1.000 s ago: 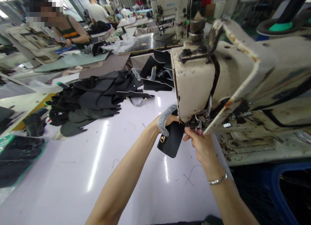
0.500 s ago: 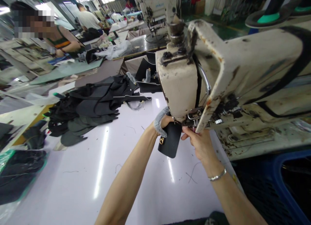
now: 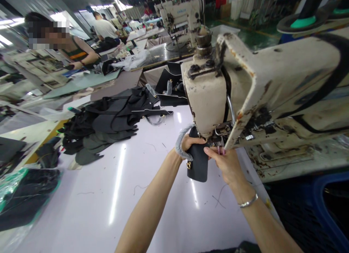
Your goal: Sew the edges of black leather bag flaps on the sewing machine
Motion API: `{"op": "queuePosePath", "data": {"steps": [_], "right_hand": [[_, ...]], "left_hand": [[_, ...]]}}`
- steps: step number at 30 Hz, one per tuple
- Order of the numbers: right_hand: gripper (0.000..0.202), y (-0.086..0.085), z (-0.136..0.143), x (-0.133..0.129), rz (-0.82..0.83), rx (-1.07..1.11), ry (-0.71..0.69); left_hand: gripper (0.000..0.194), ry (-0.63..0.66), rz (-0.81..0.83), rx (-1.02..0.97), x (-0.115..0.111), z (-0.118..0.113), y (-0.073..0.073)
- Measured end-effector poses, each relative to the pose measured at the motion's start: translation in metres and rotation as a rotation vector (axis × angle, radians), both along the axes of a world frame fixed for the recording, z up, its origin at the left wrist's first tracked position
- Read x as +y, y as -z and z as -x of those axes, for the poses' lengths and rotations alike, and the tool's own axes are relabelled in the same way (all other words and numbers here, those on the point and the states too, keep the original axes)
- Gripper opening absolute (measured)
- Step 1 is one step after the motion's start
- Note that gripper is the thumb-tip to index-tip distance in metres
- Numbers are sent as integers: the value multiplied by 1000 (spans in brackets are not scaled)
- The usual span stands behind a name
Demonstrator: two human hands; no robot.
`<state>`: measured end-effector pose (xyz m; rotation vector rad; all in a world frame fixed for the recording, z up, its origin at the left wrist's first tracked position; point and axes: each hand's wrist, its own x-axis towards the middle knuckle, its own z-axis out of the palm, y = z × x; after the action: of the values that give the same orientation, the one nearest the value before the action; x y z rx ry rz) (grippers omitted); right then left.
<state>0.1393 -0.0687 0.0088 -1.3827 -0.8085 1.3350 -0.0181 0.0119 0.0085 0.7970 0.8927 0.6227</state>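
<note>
A black bag panel [image 3: 198, 165] lies under the head of the sewing machine [image 3: 208, 96]. It carries a gold ring fitting and a wrapped, curved handle [image 3: 180, 145]. My left hand [image 3: 188, 142] reaches through the handle's loop and is closed on the panel's left side, thumb on top near the needle area. On the right edge, my right hand [image 3: 222, 159] pinches the panel between thumb and fingers. Something pink shows at the right hand's fingers, too small to make out. The needle and presser foot are partly hidden behind the machine head and fingers.
Left of the machine lies a heap of black cut pieces [image 3: 109, 120]. More black panels with handles [image 3: 166, 89] lie behind it. A plastic-wrapped black bundle [image 3: 29, 194] rests at far left, a blue crate [image 3: 313, 205] at lower right. A co-worker [image 3: 79, 52] sits across the tables.
The view has shifted slightly. My left thumb now lies over the panel near the needle area, and my right fingers have come onto the panel's right edge.
</note>
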Motion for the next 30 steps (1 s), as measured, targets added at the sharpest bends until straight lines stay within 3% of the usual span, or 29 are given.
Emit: {"op": "queuePosePath", "data": {"steps": [4,8,19,25,30], "right_hand": [[20,-4,-1,1,-45,39,37],[20,-9,-3,1,-50,31,48],[21,-4,-1,3,0,128,111],[26,-7,-2,3,47,157,118],[29,-8,-3,3,73,186,127]], "left_hand": [[47,44,176,-134,-16,-4,6],[46,3,212,-201,-25,-9,1],[37,-139,319,-85,-23,-13,-17],[43,-248,238,-83,-27,-18,-25],[47,-262,206,-91,-29,-21,-26]]}}
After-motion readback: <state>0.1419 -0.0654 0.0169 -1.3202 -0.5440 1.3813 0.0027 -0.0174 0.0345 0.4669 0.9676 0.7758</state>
